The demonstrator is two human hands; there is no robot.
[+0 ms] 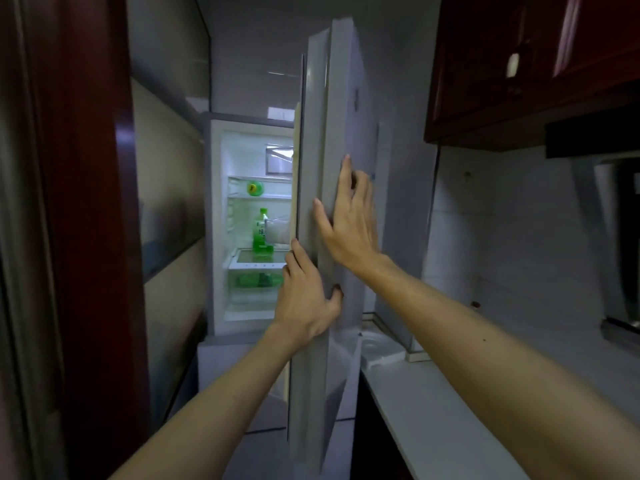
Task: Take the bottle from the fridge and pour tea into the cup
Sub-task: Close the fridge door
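The fridge door (322, 116) stands partly open, edge-on to me, and the lit fridge interior (239, 237) shows behind it. An upright green tea bottle (260, 233) stands on the middle shelf. Another green bottle (255, 188) lies on the shelf above, and a third (258, 280) lies in the lower drawer. My left hand (306, 299) grips the door's edge, thumb on the outer face. My right hand (349, 220) lies flat against the door's outer face with straight fingers. No cup is in view.
A white countertop (450, 410) runs along the right, below dark red wall cabinets (519, 64). A range hood (606, 140) and a metal appliance (623, 237) sit at far right. A dark red door frame (79, 202) borders the left.
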